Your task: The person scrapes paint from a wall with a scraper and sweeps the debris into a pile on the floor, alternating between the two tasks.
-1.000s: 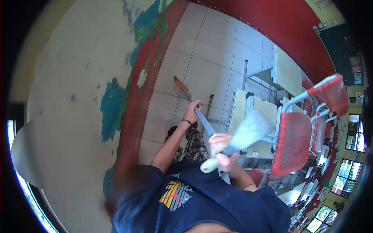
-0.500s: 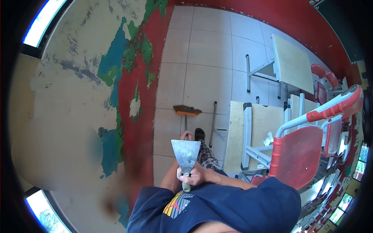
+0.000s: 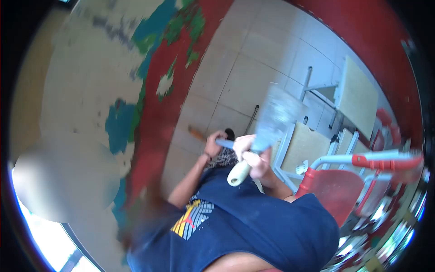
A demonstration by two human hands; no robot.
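Observation:
My left hand (image 3: 216,144) is wrapped round the handle of a broom (image 3: 225,143), low down near the blurred orange broom head. My right hand (image 3: 257,159) grips a putty knife (image 3: 277,115) with a wide metal blade and a pale handle. The blade points up and to the right, smeared by motion. The upper end of the broom handle runs into my right hand, so those fingers seem closed round both. Bristles are hard to make out against the floor.
A peeling wall (image 3: 90,90) in cream, teal, green and red rises on my left. Tables (image 3: 360,97) and a red chair (image 3: 333,192) stand on the right, their metal legs reaching over the tiled floor (image 3: 253,59).
Both hands and the putty knife have swung right and up, the blade now tilting right. The broom has turned from pointing straight ahead to slanting leftward. My view has rotated too.

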